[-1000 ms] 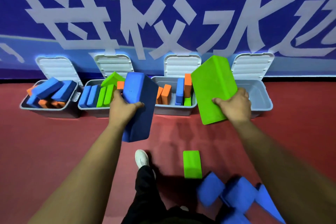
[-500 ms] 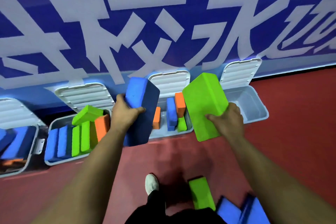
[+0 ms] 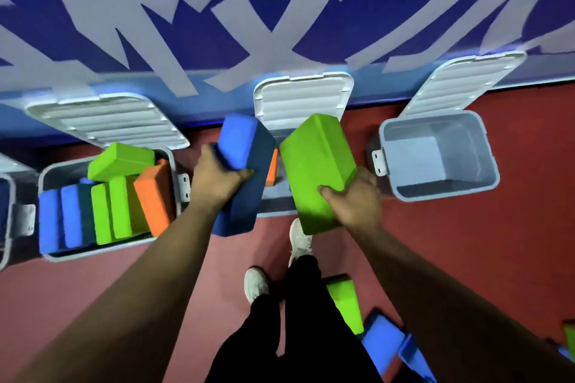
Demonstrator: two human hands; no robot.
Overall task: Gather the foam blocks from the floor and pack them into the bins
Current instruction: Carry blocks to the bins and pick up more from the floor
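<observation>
a block in each hand over the middle bin

my left hand (image 3: 214,180) is closed round a blue block (image 3: 245,177), thumb across its darker side face and fingers curled over its far left edge. the block is tilted, its top leaning toward the wall (image 3: 311,47). my right hand (image 3: 351,200) grips a green block (image 3: 314,171) at its lower right corner, thumb pressed on the broad face, the other fingers hidden behind it. the two blocks hang side by side, close but apart, and in the gap between them an orange block (image 3: 273,168) shows inside the middle bin (image 3: 277,207). both held blocks hang over that bin and cover most of it; only its front wall and its raised white lid (image 3: 301,99) show.

the left bin (image 3: 93,253) is packed with blue, green and orange blocks standing on edge, and a top green block (image 3: 121,160) lies across them. the right bin (image 3: 448,194) shows its bare grey bottom, its lid leaning back on the wall. red floor (image 3: 497,242) lies open between the middle and right bins and in front of the row. my forward shoe (image 3: 300,239) is just before the middle bin's front wall. nearer me, beside my right leg, a loose green block (image 3: 345,301) and loose blue blocks (image 3: 385,342) lie on the floor.
</observation>
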